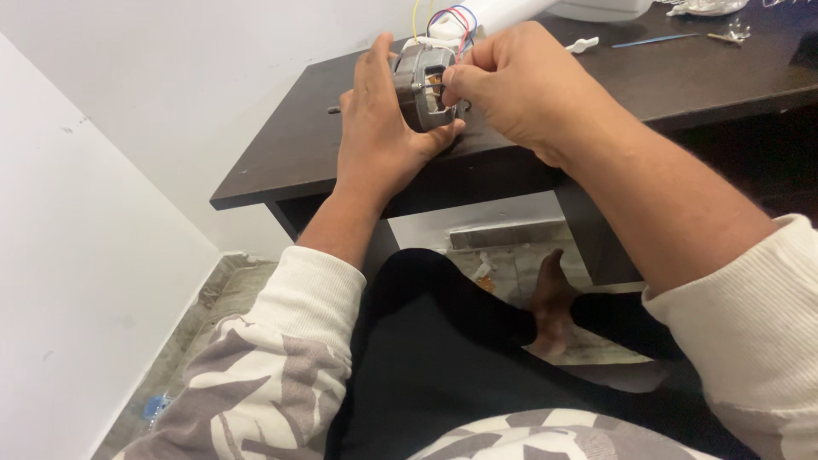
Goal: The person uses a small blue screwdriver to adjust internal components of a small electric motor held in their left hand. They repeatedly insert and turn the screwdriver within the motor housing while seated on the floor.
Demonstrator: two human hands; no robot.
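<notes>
motor: I'm holding a small electric motor (pixel 424 85), grey metal with copper windings showing, just above the near edge of the dark table (pixel 290 153)
left hand (pixel 375 119): cupping the motor from the left, thumb tucked underneath, fingers standing straight up
right hand (pixel 511 81): curling in from the right, fingertips pinching at the motor's front
wires (pixel 452 19): yellow, red and blue ones looping out the top
back of table: a white plastic bit (pixel 583 43) and a thin blue stick (pixel 654 39) lying well apart from my hands

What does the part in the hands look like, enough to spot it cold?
Start at the dark wooden table against the white wall. At its near edge, the left hand cups a small grey metal motor that the right hand pinches from the other side. It alone trails yellow, red and blue wires from its top.
</notes>
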